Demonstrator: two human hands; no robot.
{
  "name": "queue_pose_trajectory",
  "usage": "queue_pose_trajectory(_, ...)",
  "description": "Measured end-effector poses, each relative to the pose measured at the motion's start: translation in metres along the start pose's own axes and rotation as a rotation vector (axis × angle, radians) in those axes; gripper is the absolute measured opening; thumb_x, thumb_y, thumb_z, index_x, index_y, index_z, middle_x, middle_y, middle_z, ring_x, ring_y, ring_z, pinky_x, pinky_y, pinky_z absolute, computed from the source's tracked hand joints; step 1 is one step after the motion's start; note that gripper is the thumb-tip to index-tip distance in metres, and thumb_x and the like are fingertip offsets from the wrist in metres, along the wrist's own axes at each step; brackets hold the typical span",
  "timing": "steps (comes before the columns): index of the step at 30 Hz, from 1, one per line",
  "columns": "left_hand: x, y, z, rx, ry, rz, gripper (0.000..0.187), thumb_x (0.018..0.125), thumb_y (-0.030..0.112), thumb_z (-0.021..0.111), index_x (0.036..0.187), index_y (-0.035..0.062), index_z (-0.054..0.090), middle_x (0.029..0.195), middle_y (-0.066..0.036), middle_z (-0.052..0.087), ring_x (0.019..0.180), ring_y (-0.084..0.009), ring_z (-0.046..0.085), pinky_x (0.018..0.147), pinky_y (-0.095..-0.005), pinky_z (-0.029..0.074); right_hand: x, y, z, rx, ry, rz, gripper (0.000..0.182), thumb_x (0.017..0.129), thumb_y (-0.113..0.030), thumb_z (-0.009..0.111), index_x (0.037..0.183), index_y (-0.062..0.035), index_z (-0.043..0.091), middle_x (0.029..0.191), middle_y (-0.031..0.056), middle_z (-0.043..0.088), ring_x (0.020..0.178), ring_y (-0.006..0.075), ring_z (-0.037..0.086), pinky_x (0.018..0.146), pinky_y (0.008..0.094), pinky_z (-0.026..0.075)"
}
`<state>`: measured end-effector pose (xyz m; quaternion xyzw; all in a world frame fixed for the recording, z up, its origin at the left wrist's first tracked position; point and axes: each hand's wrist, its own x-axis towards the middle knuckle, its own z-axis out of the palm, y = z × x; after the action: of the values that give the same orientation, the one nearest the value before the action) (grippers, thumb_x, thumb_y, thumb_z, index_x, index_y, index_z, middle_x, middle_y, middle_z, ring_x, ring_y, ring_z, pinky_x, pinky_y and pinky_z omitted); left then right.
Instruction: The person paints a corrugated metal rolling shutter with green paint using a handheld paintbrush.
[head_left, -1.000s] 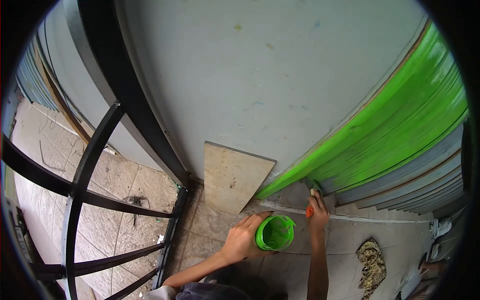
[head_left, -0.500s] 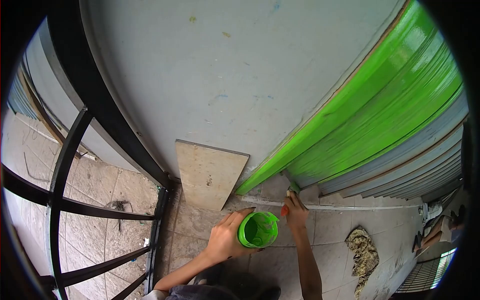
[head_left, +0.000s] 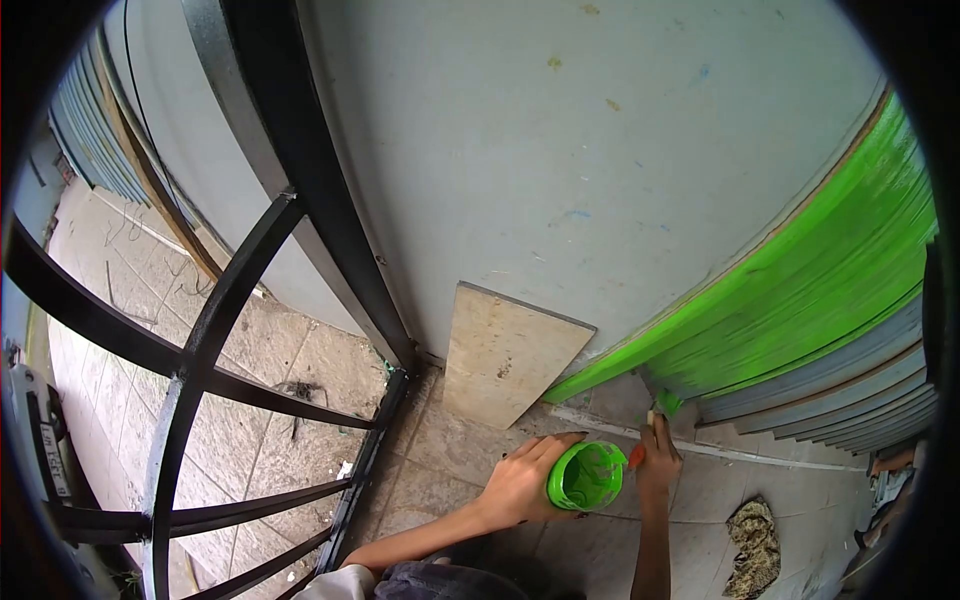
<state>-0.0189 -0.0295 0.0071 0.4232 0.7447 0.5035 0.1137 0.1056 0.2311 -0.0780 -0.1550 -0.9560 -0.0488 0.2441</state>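
Note:
My left hand [head_left: 522, 484] is wrapped round the side of a small plastic paint tub [head_left: 588, 476], with green paint coating its inside and rim. Just right of the tub, my right hand [head_left: 658, 460] grips a paintbrush [head_left: 669, 402] whose red handle end pokes out toward the tub. The brush's green bristles are at the bottom end of a corrugated shutter [head_left: 800, 320]. Wet-looking bright green covers the shutter's near part and edge strip, while its farther ridges are grey.
A beige tile [head_left: 515, 350] leans against the grey wall [head_left: 560, 160]. A black metal gate [head_left: 290, 190] stands at the left, with part of a vehicle [head_left: 45, 430] beyond it. A speckled rag [head_left: 752, 545] lies on the tiled floor [head_left: 600, 555]. Another person's limbs show at the far right.
The view has swung left, so the scene sits farther right. My left hand still holds the paint tub, and the brush stays near the shutter's lower end.

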Motion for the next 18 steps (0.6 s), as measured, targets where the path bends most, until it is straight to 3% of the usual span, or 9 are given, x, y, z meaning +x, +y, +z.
queue_pose_trajectory(3,0.0,0.002,-0.004,0.002,-0.002,-0.012,0.088,0.054,0.03,0.088,0.13,0.0082,0.049,0.114,-0.01,0.061,0.103,-0.0323,0.061,0.084,-0.0415,0.053,-0.007,-0.002,0.01,0.048,-0.084,-0.028,0.023,0.072,0.004,0.071,0.089,-0.0088,0.065,0.127,0.0095,0.062,0.111,0.0287,0.064,0.075,0.0359,0.06)
queue_pose_trajectory(6,0.0,0.008,-0.008,0.03,0.012,-0.028,0.088,0.052,0.03,0.089,0.128,0.0081,0.051,0.115,-0.01,0.061,0.103,-0.0321,0.062,0.084,-0.0415,0.053,0.016,0.009,-0.025,0.06,0.197,0.03,0.022,0.073,0.003,0.071,0.09,-0.0088,0.064,0.122,0.0121,0.064,0.107,0.0315,0.066,0.075,0.0372,0.06)
queue_pose_trajectory(9,0.003,0.005,-0.007,0.014,0.01,-0.022,0.089,0.049,0.031,0.091,0.126,0.0078,0.053,0.114,-0.011,0.062,0.102,-0.0339,0.062,0.084,-0.0428,0.053,0.038,0.006,-0.066,-0.049,0.442,-0.056,0.018,0.074,0.001,0.071,0.088,-0.0083,0.065,0.118,0.015,0.066,0.105,0.0338,0.067,0.076,0.0372,0.061)
queue_pose_trajectory(12,0.005,0.005,-0.004,0.01,0.002,-0.018,0.089,0.049,0.031,0.091,0.126,0.0072,0.053,0.112,-0.012,0.063,0.101,-0.0347,0.062,0.085,-0.043,0.052,0.035,0.004,-0.065,-0.134,0.539,-0.12,0.015,0.075,0.0,0.071,0.086,-0.0086,0.066,0.118,0.0168,0.065,0.104,0.0349,0.066,0.079,0.037,0.061)
queue_pose_trajectory(16,0.006,0.009,-0.005,0.033,-0.008,0.0,0.09,0.048,0.031,0.091,0.126,0.0058,0.053,0.108,-0.013,0.064,0.1,-0.0344,0.062,0.085,-0.0425,0.052,0.006,0.009,-0.012,-0.111,0.279,-0.052,0.012,0.076,-0.003,0.073,0.082,-0.0105,0.067,0.124,0.0113,0.063,0.105,0.0315,0.066,0.077,0.035,0.062)
queue_pose_trajectory(18,0.005,0.009,-0.006,0.031,-0.009,-0.015,0.089,0.048,0.03,0.091,0.126,0.0058,0.054,0.108,-0.014,0.064,0.1,-0.0342,0.062,0.085,-0.0423,0.052,-0.004,0.004,0.007,-0.068,0.164,-0.024,0.019,0.075,0.0,0.07,0.09,-0.0123,0.067,0.124,0.0099,0.063,0.111,0.0282,0.064,0.071,0.0341,0.06)
